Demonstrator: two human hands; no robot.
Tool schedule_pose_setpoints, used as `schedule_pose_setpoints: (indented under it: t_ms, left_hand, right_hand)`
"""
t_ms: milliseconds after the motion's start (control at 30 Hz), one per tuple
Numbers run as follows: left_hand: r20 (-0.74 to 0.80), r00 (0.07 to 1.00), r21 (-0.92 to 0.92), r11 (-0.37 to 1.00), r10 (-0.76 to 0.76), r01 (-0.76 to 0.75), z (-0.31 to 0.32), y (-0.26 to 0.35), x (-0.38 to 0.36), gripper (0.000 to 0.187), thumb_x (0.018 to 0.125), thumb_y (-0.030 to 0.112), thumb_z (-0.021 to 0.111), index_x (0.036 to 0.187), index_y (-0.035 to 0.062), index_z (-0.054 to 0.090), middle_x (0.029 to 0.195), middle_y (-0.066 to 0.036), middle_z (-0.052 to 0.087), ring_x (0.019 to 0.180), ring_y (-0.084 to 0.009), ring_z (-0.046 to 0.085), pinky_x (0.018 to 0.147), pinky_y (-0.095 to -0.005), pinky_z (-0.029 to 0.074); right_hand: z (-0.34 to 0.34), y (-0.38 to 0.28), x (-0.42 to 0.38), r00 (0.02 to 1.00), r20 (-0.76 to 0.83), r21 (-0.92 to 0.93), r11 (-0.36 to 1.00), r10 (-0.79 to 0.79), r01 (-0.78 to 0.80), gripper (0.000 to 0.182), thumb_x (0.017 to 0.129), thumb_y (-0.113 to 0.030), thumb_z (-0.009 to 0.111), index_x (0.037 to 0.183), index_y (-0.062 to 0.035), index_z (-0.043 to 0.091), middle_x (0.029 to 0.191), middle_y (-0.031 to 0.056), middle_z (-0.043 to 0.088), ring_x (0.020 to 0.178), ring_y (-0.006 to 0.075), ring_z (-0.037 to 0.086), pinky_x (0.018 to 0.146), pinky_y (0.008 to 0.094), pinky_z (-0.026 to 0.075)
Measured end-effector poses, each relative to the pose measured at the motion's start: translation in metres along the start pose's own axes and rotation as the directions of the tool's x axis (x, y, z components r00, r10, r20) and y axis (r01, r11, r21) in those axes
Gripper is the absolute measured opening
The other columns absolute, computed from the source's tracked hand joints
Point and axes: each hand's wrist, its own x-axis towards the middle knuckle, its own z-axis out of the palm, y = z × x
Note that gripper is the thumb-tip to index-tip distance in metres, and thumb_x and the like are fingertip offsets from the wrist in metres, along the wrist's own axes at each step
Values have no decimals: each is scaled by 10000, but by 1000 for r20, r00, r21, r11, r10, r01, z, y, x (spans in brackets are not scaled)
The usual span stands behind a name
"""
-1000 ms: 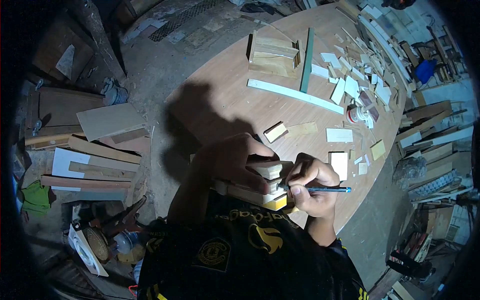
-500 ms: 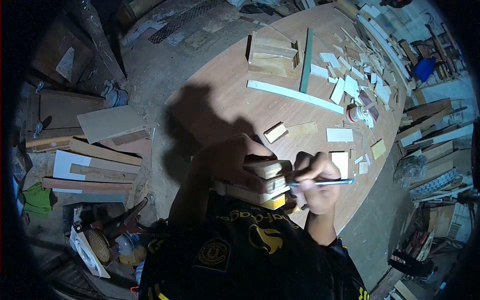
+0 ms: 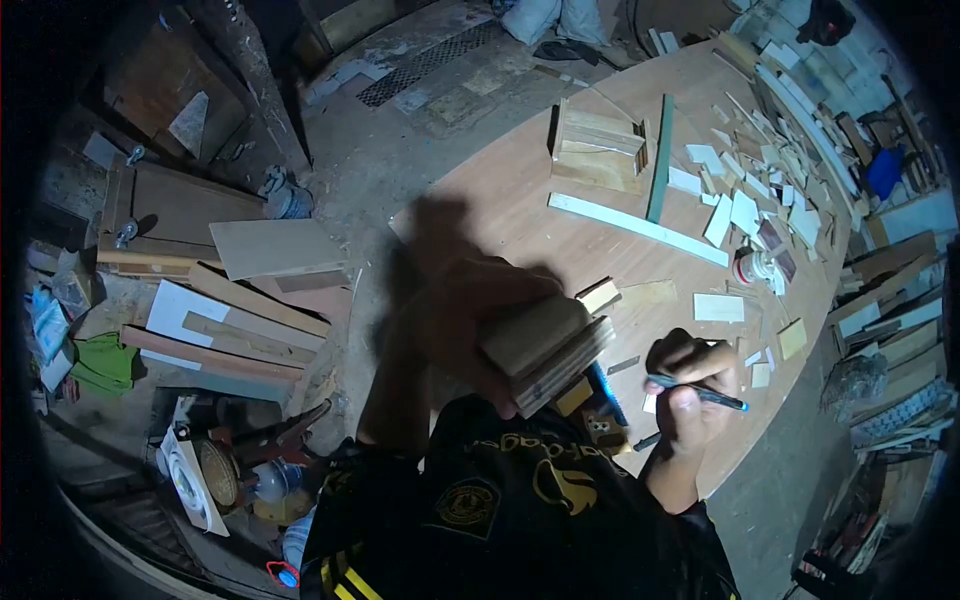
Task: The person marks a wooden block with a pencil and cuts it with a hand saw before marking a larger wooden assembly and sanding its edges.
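The round table (image 3: 500,200) gives firm backing if the held work needs bracing; the rough-cut wooden pieces (image 3: 548,345) hang in front of the shirt (image 3: 520,480), over the near side of the tabletop, so steadiness rests on the grip alone. The left hand (image 3: 465,300) is closed around them, and its hold should press them flush together, so that neither slides while being handled. Tilting the end face toward the eyes, as here, gives a good look at the small dark marks on it. The blue-edged tool (image 3: 608,395), perhaps a saw, lies close below and is best kept clear of wrist and sleeve. The right hand (image 3: 700,385) is narrowed in a pinch on the pen (image 3: 722,400), apart from the wood; a light grip near the tip suits fine marks, with the little finger as a prop.

Against the earlier frames, the whole view is shifted, with table and floor sitting farther right and lower. The wooden pieces are turned and raised, looking larger, where they lay level with their ends toward the pen. The blue-edged tool shows now, beside a yellow-ended piece (image 3: 573,397) that was tucked right under the others. The right hand is drawn away, and the pen, which met the end of the wood, now touches nothing but the fingers
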Motion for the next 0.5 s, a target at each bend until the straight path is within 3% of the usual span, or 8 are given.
schedule_pose_setpoints:
  t_ms: [133, 267, 433, 500]
  left_hand:
    - [3, 1000, -17, 999, 29, -29, 4, 0, -3, 1108, 376, 572, 909, 1234, -55, 596, 991, -154, 703, 860, -240, 703, 770, -332, 530]
    - [6, 1000, -52, 998, 29, -28, 0, 4, -7, 1111, 378, 579, 907, 1235, -56, 595, 990, -156, 702, 861, -243, 703, 770, -332, 529]
    - [37, 998, -136, 990, 48, -42, 4, 2, -12, 1114, 380, 587, 904, 1235, -57, 594, 989, -158, 701, 862, -246, 703, 770, -333, 529]
    - [45, 997, -172, 984, 55, -46, 7, 1, -14, 1115, 381, 590, 903, 1235, -57, 594, 988, -158, 701, 862, -248, 703, 770, -333, 529]
  right_hand:
    - [7, -7, 5, 999, 53, -55, 998, 10, -7, 149, 864, -52, 697, 881, 2, 559, 806, 165, 660, 695, 170, 641, 653, 275, 523]
    - [12, -7, 11, 977, 177, -24, 992, -120, 126, 177, 798, -86, 738, 901, -31, 605, 760, 122, 670, 648, 197, 634, 607, 311, 473]
    - [14, -13, 23, 937, 326, -79, 984, -128, 162, 147, 713, -45, 767, 812, -38, 658, 740, 94, 668, 634, 214, 600, 595, 314, 458]
    - [17, -14, 20, 947, 304, -62, 989, -106, 131, 155, 699, -37, 771, 801, -41, 655, 735, 90, 662, 630, 213, 594, 589, 311, 453]
